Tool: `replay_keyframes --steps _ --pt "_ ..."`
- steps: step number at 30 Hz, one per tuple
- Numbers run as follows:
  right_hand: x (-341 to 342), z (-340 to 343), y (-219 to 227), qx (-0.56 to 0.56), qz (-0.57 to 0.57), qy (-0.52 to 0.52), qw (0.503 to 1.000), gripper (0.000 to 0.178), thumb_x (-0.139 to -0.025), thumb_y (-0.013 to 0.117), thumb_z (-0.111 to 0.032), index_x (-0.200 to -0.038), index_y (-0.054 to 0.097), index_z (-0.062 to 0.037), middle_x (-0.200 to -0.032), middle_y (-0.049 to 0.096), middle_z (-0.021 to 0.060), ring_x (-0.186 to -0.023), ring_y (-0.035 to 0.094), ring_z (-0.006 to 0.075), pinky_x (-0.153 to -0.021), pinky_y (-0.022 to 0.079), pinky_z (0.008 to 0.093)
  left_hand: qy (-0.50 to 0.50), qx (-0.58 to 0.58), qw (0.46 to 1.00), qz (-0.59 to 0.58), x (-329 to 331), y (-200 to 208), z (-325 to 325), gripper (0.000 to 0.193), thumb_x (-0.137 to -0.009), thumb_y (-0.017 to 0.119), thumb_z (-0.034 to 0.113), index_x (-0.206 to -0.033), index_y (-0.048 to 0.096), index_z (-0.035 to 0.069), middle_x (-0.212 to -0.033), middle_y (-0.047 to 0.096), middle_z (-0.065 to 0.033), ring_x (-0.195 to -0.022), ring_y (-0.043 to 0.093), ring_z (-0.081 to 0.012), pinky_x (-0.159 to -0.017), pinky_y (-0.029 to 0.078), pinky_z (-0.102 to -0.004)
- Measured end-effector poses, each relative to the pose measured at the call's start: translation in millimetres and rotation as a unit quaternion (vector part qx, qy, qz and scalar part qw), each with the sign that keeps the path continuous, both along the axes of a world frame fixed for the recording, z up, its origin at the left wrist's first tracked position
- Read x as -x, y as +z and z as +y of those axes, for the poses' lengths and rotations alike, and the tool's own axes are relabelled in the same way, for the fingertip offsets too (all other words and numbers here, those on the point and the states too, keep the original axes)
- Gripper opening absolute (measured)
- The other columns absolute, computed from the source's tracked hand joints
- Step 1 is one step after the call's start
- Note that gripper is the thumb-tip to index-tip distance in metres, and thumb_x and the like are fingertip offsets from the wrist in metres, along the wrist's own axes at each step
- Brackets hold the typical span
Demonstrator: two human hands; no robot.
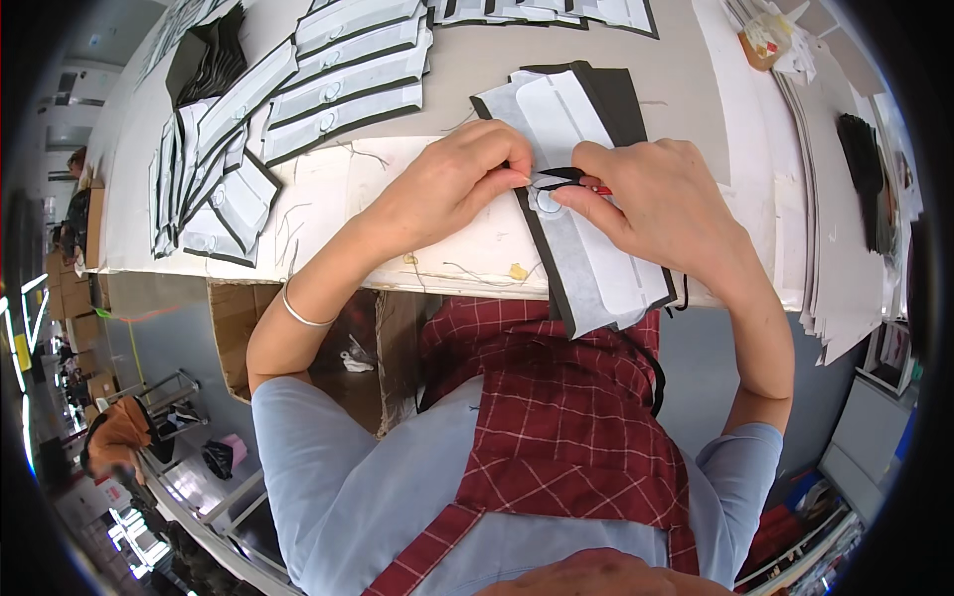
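Note:
A stack of white-faced fabric pieces with black edges [596,263] lies across the near edge of the table, its lower end overhanging toward my lap. My right hand [661,199] is closed around small thread snips [561,180] with dark blades and a bit of red at the handle. Their blades point left over the top piece, just above a round, clear button-like disc [546,202]. At the left edge of that piece, my left hand [462,179] pinches thumb and forefinger together close to the blade tips. What lies between those fingertips is too small to tell.
Rows of similar white-and-black pieces [343,87] lie at the far left, beside a loose pile [224,204] and a black folded stack [207,55]. Loose threads are scattered along the near table edge. Grey sheets [830,199] stand at the right; a cardboard box [393,348] is below.

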State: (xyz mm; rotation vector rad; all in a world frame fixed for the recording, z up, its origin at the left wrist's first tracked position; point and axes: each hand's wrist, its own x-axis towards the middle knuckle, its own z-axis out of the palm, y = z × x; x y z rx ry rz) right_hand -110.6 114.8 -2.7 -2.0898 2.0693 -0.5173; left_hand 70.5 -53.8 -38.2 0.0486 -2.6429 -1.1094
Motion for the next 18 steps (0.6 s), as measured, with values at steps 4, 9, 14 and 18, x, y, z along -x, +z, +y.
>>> replay_keyframes --steps 4,9,14,18 --pt "0.2 -6.9 2.9 -0.015 0.005 0.018 1.000 0.036 -0.092 0.066 -0.038 -0.079 0.069 -0.0044 -0.059 0.062 0.0136 -0.060 0.064 0.0349 -0.057 0.047 0.0446 0.002 0.008 1.000 0.004 0.4 -2.4 -0.3 0.010 -0.095 0.065 0.007 -0.100 0.059 0.001 -0.102 0.064 -0.0090 -0.091 0.061 -0.0245 -0.079 0.050 -0.0345" --pt "-1.3 -12.4 8.2 -0.042 0.021 0.028 0.998 0.036 -0.093 0.065 -0.037 -0.079 0.071 -0.0045 -0.060 0.062 0.0146 -0.060 0.063 0.0351 -0.058 0.047 0.0446 0.009 0.012 1.000 0.007 0.6 -0.9 1.2 0.011 -0.094 0.066 0.008 -0.099 0.059 0.001 -0.102 0.064 -0.0092 -0.091 0.061 -0.0254 -0.079 0.050 -0.0355" --pt "-0.5 -14.0 7.8 -0.042 0.019 0.031 0.998 0.034 -0.093 0.064 -0.036 -0.080 0.072 -0.0053 -0.060 0.063 0.0143 -0.061 0.064 0.0348 -0.059 0.048 0.0450 0.011 0.019 1.000 0.011 2.3 -2.0 1.4 0.011 -0.094 0.066 0.009 -0.098 0.059 0.001 -0.100 0.064 -0.0094 -0.092 0.061 -0.0261 -0.080 0.050 -0.0355" --pt "1.1 -15.1 6.2 -0.033 0.005 0.039 0.999 0.034 -0.094 0.064 -0.036 -0.079 0.072 -0.0057 -0.061 0.063 0.0139 -0.061 0.064 0.0349 -0.059 0.048 0.0452 0.010 0.026 1.000 0.007 2.9 -0.9 1.9 0.010 -0.094 0.065 0.008 -0.099 0.059 0.001 -0.100 0.064 -0.0095 -0.091 0.061 -0.0263 -0.081 0.050 -0.0356"
